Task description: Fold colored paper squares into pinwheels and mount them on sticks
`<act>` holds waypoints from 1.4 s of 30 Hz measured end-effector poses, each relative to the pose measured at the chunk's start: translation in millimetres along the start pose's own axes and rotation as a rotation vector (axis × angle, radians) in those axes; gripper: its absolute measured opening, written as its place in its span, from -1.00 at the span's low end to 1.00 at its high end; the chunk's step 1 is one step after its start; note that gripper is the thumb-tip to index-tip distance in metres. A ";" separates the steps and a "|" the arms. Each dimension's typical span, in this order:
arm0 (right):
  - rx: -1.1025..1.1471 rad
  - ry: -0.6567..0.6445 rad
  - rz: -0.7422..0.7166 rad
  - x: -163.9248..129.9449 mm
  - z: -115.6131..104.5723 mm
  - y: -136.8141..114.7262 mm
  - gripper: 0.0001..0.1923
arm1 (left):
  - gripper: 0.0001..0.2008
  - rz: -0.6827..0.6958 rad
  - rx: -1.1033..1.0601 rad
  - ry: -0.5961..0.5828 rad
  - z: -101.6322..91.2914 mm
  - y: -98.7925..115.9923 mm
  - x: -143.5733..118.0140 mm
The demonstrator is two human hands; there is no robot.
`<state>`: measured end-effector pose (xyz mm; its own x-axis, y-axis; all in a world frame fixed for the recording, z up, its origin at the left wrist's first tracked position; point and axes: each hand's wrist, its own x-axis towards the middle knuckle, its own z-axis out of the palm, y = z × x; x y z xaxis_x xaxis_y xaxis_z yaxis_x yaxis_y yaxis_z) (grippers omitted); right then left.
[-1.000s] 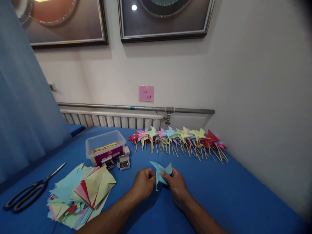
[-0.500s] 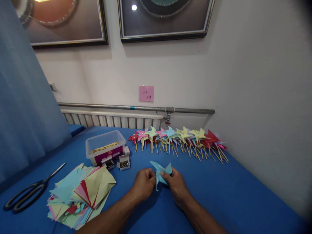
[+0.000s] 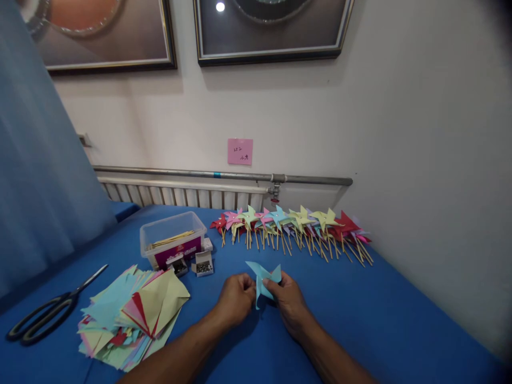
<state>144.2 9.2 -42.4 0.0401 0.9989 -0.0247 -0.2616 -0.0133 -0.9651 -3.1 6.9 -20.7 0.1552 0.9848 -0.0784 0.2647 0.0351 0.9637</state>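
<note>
A light blue paper pinwheel (image 3: 263, 278) is held above the blue table, its blades folded in toward the middle. My right hand (image 3: 291, 300) grips it from the right, the thumb pressed near its centre. Close against its left side, my left hand (image 3: 237, 300) is closed with the fingertips pinched together. Whatever lies between those fingertips is hidden or too small to make out. No stick shows on this pinwheel.
Finished pinwheels on sticks (image 3: 288, 224) lie in a row at the back. To the left are a clear plastic box (image 3: 174, 237) of wooden sticks, small boxes of pins (image 3: 204, 265), a stack of coloured paper (image 3: 132, 314) and black-handled scissors (image 3: 56, 309) on the blue cloth (image 3: 360, 330).
The view has tipped very slightly. Both hands and the blue pinwheel stay in nearly the same position.
</note>
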 end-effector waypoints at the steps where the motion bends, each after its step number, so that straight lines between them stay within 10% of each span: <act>1: 0.002 -0.002 0.001 0.1 -0.2 0.2 -0.63 | -0.85 0.002 0.002 0.000 -0.1 -0.1 0.0; 25: 0.047 0.025 -0.004 -3.2 -1.1 -20.1 -0.63 | -0.95 -0.037 -0.057 -0.162 -13.9 -0.6 3.1; 35: -0.001 0.196 -0.043 -3.3 1.6 -19.6 -0.59 | -0.87 -0.157 -0.363 -0.014 -17.9 7.5 7.6; 42: -0.414 -0.158 -0.075 -31.4 20.0 -15.2 -0.72 | -0.80 -0.100 -0.463 -0.027 -20.2 8.0 7.5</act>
<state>127.6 -21.0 -21.8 -0.1123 0.9919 0.0586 0.1460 0.0749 -0.9864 -19.0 18.0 -8.4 0.1767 0.9682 -0.1769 -0.1717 0.2073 0.9631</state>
